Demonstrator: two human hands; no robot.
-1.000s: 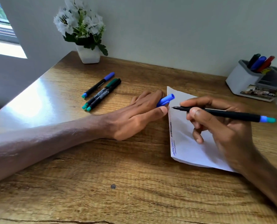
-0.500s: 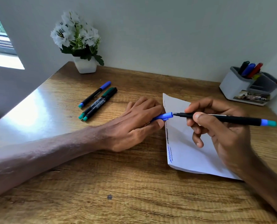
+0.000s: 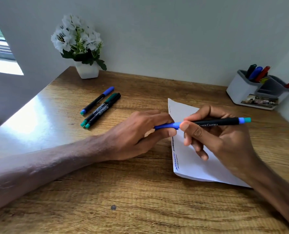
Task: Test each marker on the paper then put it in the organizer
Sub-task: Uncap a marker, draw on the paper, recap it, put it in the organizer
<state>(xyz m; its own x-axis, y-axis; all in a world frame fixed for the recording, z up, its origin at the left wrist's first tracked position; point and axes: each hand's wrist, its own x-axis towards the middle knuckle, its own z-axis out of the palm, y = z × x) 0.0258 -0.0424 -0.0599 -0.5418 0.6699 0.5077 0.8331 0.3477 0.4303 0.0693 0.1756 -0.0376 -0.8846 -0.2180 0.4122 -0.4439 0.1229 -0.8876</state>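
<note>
My right hand point(image 3: 219, 141) grips a black marker point(image 3: 214, 123) with a blue and teal end, held level above the white paper point(image 3: 196, 162). My left hand point(image 3: 137, 134) pinches its blue cap point(image 3: 166, 125), which now sits on the marker's tip. Blue and dark squiggles run down the paper's left edge. Three more markers point(image 3: 100, 108) lie together on the desk at the left, one with a blue cap, one green, one black. The white and grey organizer point(image 3: 241, 92) stands at the back right with several markers in it.
A white pot of white flowers point(image 3: 86, 70) stands at the back left by the wall. The wooden desk point(image 3: 123, 200) is bounded by walls behind and at the right. A window is at the far left.
The blue cap in my left hand and the marker tip in my right came together; the cap now covers the tip. The camera has tilted slightly.
</note>
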